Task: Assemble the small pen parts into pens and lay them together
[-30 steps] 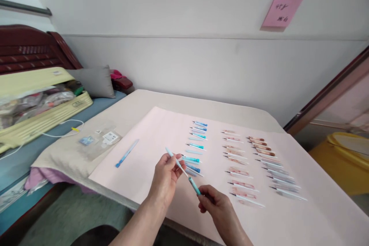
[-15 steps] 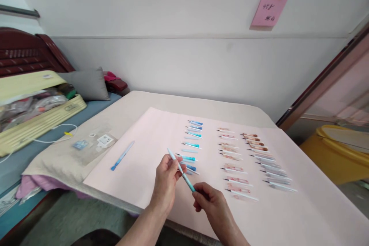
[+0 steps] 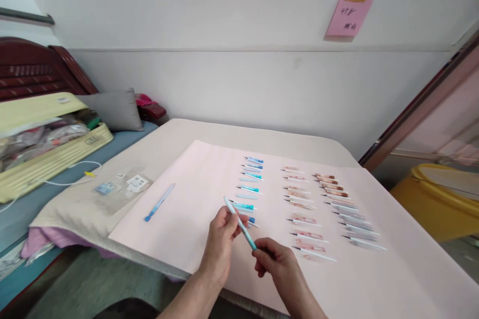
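- Our left hand pinches the upper part of a light-blue pen.
- Our right hand grips its lower teal end; it slants between both hands.
- Well left of our left hand, we see a second, darker-tipped one lying.

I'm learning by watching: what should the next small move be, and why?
Perhaps set the held pen beside the blue pen on the left: its barrel looks joined, and that one looks whole too, lying apart from the loose pen parts.
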A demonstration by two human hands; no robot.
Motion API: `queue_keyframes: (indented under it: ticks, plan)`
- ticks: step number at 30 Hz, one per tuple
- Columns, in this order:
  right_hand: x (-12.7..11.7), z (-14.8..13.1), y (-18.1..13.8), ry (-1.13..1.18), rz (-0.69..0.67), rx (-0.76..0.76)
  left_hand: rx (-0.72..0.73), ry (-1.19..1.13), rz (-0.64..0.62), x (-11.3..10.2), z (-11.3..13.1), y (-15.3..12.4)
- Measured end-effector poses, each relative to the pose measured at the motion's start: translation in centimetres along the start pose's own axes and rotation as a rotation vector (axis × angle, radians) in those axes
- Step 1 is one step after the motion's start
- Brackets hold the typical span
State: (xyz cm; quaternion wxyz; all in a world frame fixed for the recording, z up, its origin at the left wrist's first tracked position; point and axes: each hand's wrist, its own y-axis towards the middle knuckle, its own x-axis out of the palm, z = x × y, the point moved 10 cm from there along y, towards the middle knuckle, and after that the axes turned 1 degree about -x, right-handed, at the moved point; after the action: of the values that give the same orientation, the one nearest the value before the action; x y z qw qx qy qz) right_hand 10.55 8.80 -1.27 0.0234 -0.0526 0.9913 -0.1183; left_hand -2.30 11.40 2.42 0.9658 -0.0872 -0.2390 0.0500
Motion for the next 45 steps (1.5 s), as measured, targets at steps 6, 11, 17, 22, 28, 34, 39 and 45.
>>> queue_keyframes:
  ticks: [6, 11, 17, 22, 28, 34, 39, 45]
  plan:
    - [-0.3, 0.3, 0.2, -0.024, 0.035, -0.059, 0.022, 0.051, -0.011, 0.0, -0.3, 0.1]
    - [-1.5, -0.4, -0.1, -0.151, 0.166, -0.115, 0.012, 0.066, -0.039, 0.4, -0.6, -0.1]
    - [1.1, 0.2, -0.6, 0.09, -0.109, 0.023, -0.012, 0.064, -0.162, 1.8, 0.0, -0.4]
    - [1.0, -0.1, -0.6, -0.027, -0.064, -0.011, -0.045, 0.032, -0.151, 1.5, -0.7, -0.2]
    - [0.0, -1.3, -0.7, -0.224, 0.048, -0.125, -0.083, 0.004, -0.143, 1.6, -1.3, -0.6]
    - [1.0, -0.1, -0.8, -0.043, -0.045, -0.039, -0.078, 0.098, -0.066, 0.8, -1.0, -0.5]
    - [3.8, 1.6, -1.9, 0.5, -0.324, 0.229, -0.18, -0.036, -0.193, 2.0, -1.6, -0.8]
    - [3.1, 1.7, -1.6, 0.34, -0.222, 0.19, -0.127, 0.047, -0.158, 1.5, -2.0, -0.4]
